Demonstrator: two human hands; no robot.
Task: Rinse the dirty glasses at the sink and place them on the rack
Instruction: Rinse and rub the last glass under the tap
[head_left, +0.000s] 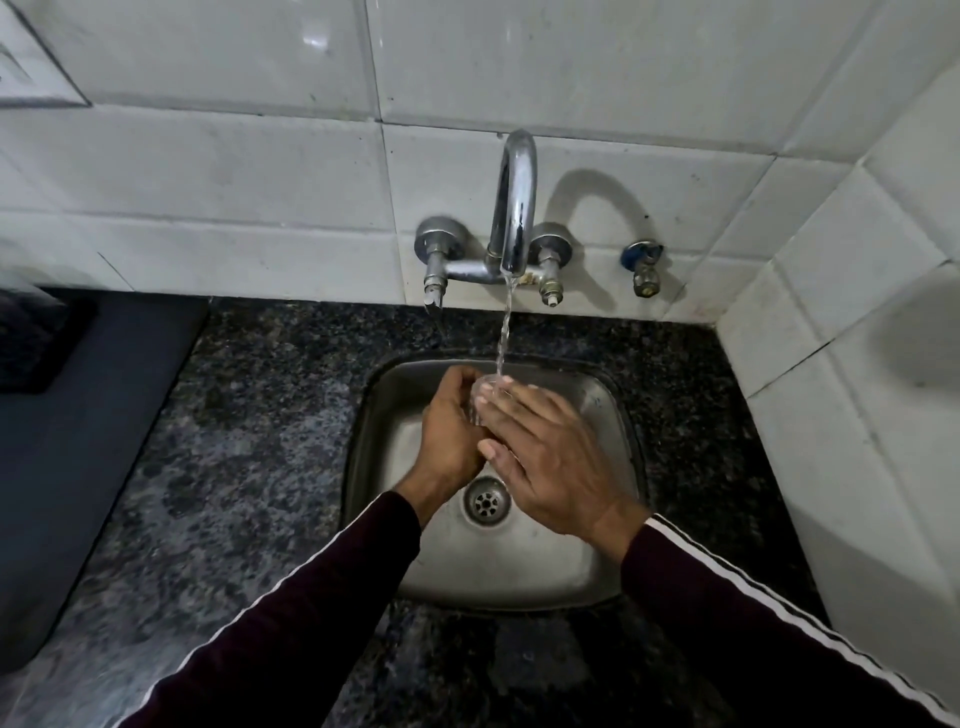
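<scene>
STEP: rinsing, judged mid-task | glass (483, 397) at frame centre over the sink (613, 415), under the tap (514, 208) stream | left hand (449, 423) grip curled round the glass; right hand (545, 457) fingers nearly straight, rubbing its side | NEXT: likely tip out water, carry to rack, which is not in view | WRITING: none readable

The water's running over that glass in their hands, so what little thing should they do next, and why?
Probably turn the glass a little under the stream. The left hand cups it, the right hand lies flat against it, and water falls on its top only, so other sides may be unrinsed.
</scene>
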